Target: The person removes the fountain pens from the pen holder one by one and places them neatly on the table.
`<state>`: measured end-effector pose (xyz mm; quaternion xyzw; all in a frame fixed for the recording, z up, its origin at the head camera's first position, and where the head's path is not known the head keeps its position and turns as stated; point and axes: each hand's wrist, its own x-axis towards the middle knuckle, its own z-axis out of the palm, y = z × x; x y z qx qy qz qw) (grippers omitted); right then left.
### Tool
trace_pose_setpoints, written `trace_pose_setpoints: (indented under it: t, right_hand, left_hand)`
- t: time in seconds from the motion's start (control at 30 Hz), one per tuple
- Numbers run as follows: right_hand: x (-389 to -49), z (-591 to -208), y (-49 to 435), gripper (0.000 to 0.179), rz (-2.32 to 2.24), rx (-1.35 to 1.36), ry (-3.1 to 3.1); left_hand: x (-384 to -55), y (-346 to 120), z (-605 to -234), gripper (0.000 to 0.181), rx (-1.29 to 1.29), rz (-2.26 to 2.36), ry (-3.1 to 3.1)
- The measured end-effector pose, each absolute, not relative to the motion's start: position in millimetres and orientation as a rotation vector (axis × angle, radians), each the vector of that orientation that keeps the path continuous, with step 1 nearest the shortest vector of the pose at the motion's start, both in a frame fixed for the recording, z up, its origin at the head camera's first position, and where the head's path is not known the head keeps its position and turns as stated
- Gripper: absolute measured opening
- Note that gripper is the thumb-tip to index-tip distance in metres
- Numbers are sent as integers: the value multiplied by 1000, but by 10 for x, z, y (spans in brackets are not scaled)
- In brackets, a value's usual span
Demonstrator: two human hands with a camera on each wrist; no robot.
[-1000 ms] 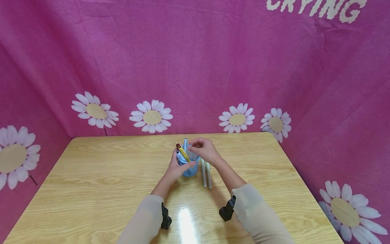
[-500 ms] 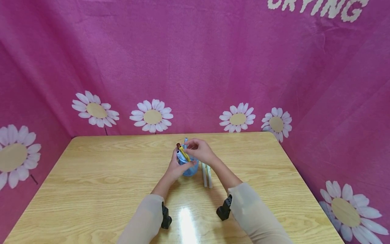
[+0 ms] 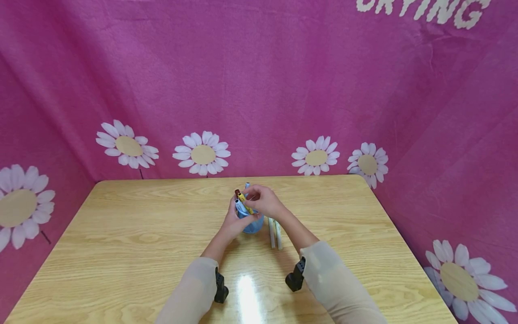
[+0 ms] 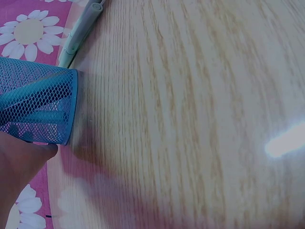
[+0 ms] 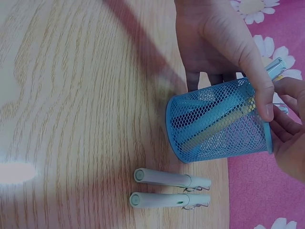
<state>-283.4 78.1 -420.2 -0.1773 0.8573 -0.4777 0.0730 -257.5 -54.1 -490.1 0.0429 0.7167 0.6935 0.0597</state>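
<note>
A blue mesh pen cup [image 3: 253,226] stands near the middle of the table, holding several pens and markers. My left hand [image 3: 232,223] grips it from the left, its thumb [image 5: 261,98] over the near side by the rim. A yellow marker [image 3: 243,198], a white-and-blue marker [image 3: 239,205] and a brown-capped one [image 3: 237,192] lean toward the left rim; a light blue one [image 3: 247,185] stands behind. My right hand [image 3: 265,201] is over the mouth, fingers bent, thumb and fingertips right at the yellow marker. I cannot tell whether they pinch it.
Two pale pens with metal clips, the upper pen [image 5: 164,178] and the lower pen [image 5: 167,200] in the right wrist view, lie side by side just right of the cup. A pink curtain [image 3: 259,90] with daisies surrounds the wooden table [image 3: 141,234].
My right hand has moved left across the cup's mouth, from its right side to the yellow marker. The left hand keeps its grip on the cup, and the two pale pens stay put.
</note>
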Motion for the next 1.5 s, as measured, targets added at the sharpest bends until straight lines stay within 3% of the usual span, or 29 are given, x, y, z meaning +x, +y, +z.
trace_pose_setpoints:
  t: [1.5]
  right_hand:
    - [-2876,-4268,696,24,-1320,-477,2676]
  left_hand:
    - [-2587,-548,-4906,98,159,2088,2172]
